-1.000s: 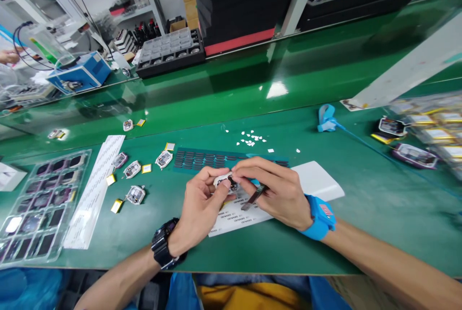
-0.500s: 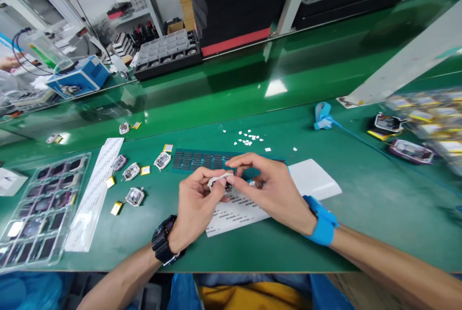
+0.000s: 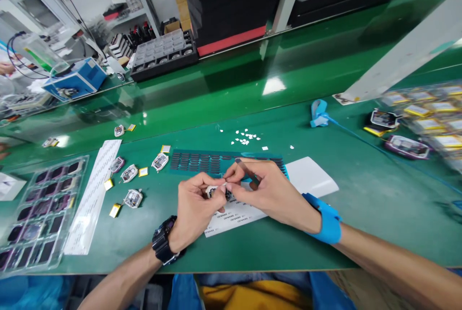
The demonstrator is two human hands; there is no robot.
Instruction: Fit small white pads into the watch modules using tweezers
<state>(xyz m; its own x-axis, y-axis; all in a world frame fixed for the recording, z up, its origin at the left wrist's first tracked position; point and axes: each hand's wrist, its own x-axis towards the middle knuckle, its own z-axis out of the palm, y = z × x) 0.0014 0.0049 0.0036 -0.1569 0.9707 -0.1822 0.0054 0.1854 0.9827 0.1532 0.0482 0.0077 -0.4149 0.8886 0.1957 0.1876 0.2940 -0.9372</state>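
Glossy green workbench (image 3: 252, 252); black tray stacks (image 3: 231, 2) behind; possibly shelving, blurred.

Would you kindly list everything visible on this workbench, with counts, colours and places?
small module: one, white and black, pinched in both hands
tweezers: one, dark, in the right hand
pad sheet: one, teal with black pads, behind the hands
label sheet: one, white, under the hands
loose modules: several, silver with yellow tabs, left of centre
clear tray: one, far left
white scraps: many, centre rear
left hand: black watch
right hand: blue wrist strap
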